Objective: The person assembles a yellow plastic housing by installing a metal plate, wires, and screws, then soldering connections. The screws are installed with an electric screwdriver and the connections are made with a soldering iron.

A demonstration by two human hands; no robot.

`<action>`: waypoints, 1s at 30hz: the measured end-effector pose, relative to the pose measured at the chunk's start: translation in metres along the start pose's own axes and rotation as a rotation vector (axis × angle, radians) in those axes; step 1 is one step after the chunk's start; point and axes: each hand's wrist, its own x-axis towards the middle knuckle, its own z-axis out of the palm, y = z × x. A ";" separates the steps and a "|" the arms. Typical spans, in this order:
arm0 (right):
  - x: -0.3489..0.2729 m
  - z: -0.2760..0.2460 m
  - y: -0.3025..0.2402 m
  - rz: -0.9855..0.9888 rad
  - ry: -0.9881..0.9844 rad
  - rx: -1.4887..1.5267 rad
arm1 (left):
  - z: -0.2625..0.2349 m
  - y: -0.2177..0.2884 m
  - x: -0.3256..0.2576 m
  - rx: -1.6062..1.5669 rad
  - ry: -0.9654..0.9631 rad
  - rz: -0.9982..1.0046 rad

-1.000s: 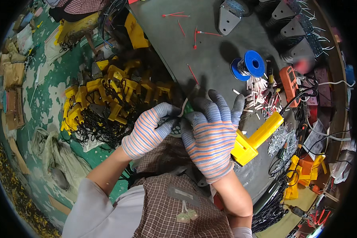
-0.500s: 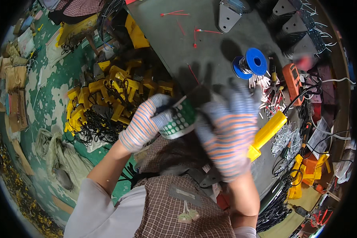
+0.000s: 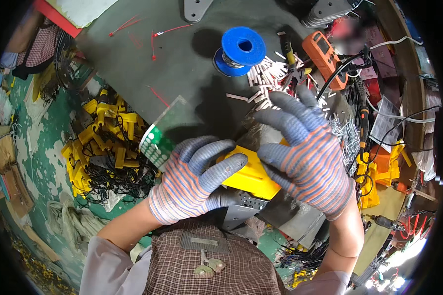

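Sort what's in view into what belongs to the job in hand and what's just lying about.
Apparently part of the job:
yellow casing, held in the left hand, with the right hand close by
grey metal bracket, just below it in view

Seemingly just lying about:
blue spool
orange meter
white tube pieces
red wires

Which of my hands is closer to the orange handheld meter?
Your right hand: it's below the orange meter in the picture, fingers spread toward it. Your left hand is farther off, down and to the left, at the yellow housing.
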 end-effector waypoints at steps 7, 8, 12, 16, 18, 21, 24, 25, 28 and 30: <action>-0.016 -0.008 0.011 -0.119 -0.099 0.158 | -0.001 -0.003 0.003 -0.018 -0.028 -0.009; -0.023 -0.009 0.011 -0.110 -0.094 0.151 | -0.004 -0.006 0.007 -0.076 -0.035 0.007; -0.064 -0.002 -0.004 0.003 0.198 0.399 | -0.022 -0.027 0.045 -0.361 0.110 0.069; -0.114 0.021 -0.026 0.317 0.477 0.698 | -0.008 -0.030 0.152 -0.984 0.247 -0.197; -0.136 0.030 -0.036 0.384 0.588 0.682 | 0.008 -0.041 0.218 -1.149 0.019 -0.287; -0.169 0.052 -0.053 0.617 0.693 0.750 | 0.023 -0.013 0.296 -1.807 -0.880 -0.594; -0.197 0.059 -0.064 0.768 0.742 0.769 | 0.050 0.008 0.321 -1.342 -0.767 -0.236; -0.203 0.060 -0.066 0.822 0.764 0.799 | 0.057 0.018 0.324 -1.312 -0.650 -0.300; -0.238 0.063 -0.051 1.005 0.753 0.743 | 0.046 0.055 0.310 -1.322 -0.636 -0.383; -0.248 0.059 -0.024 1.105 0.871 0.759 | 0.037 0.050 0.267 -0.835 0.014 0.690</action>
